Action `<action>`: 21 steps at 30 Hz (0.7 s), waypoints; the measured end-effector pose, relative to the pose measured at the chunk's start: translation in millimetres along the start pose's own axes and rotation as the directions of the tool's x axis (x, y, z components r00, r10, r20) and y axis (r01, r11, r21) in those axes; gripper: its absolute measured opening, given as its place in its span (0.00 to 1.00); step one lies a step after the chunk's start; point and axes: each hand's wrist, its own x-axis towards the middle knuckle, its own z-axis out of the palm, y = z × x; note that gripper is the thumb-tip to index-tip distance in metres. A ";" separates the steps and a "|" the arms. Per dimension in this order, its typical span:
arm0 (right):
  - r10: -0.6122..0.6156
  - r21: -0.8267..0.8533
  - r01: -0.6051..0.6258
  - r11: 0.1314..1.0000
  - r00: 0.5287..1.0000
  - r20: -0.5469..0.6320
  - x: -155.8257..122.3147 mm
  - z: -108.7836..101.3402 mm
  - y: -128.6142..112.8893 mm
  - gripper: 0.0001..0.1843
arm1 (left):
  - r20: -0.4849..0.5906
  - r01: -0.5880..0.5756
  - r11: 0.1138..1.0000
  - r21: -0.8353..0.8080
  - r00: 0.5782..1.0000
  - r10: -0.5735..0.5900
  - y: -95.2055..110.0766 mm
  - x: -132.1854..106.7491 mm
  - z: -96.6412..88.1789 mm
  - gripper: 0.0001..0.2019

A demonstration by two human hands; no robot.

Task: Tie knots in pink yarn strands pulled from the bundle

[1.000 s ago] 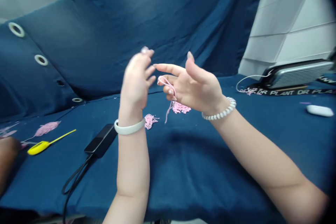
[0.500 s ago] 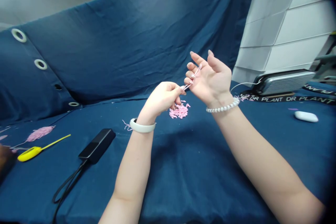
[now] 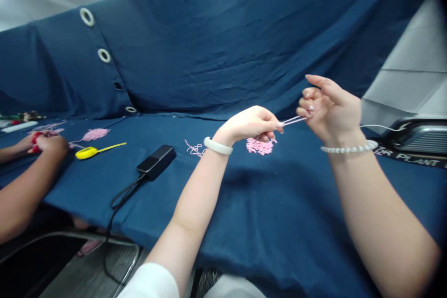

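Above the blue-covered table, a thin pink yarn [image 3: 292, 120] runs as a taut double strand between my two hands. The fingertips of my left hand [image 3: 250, 123] are pinched on one end of it. My right hand [image 3: 333, 108], palm turned toward me, has its fingers curled over the other end, while its thumb points up and away from them. Just below my left fingers lies a heap of small pink yarn pieces [image 3: 261, 147] on the cloth, partly covered by that hand. Some loose pink yarn strands [image 3: 195, 148] lie left of my left wrist.
On the left, a black box [image 3: 157, 163] trails a cable over the table edge. Beyond it are a yellow tool [image 3: 86, 152] with a thin shaft and a pink yarn bundle [image 3: 96, 134]. A co-worker's hands [image 3: 52, 142] hold red-handled scissors [image 3: 35, 139]. A silver-black device [image 3: 424, 135] stands right.
The view has swung left, bringing the co-worker's hands into sight. My right hand has curled its fingers more and drawn away from my left, so the yarn between them is longer and taut.
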 end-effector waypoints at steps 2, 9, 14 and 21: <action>0.061 -0.062 -0.061 0.996 0.998 -0.014 -6.9 -7.0 7.0 0.09 | 0.003 0.059 0.998 -0.032 0.998 -0.059 -14.7 -1.8 5.2 0.07; 0.403 -0.401 -0.423 0.812 0.905 -0.139 -63.4 -35.1 51.3 0.17 | 0.191 0.417 0.882 -0.218 0.905 -0.381 -93.4 -37.7 42.7 0.10; 0.340 -0.793 -0.271 0.546 0.937 -0.087 -90.9 -39.1 65.5 0.16 | 0.224 0.483 0.814 -0.321 0.874 -0.430 -111.5 -49.0 59.3 0.11; 0.303 -0.920 0.151 0.362 0.914 0.270 -97.1 -32.8 67.6 0.08 | 0.010 0.376 0.829 -0.413 0.912 -0.409 -109.1 -49.8 61.1 0.10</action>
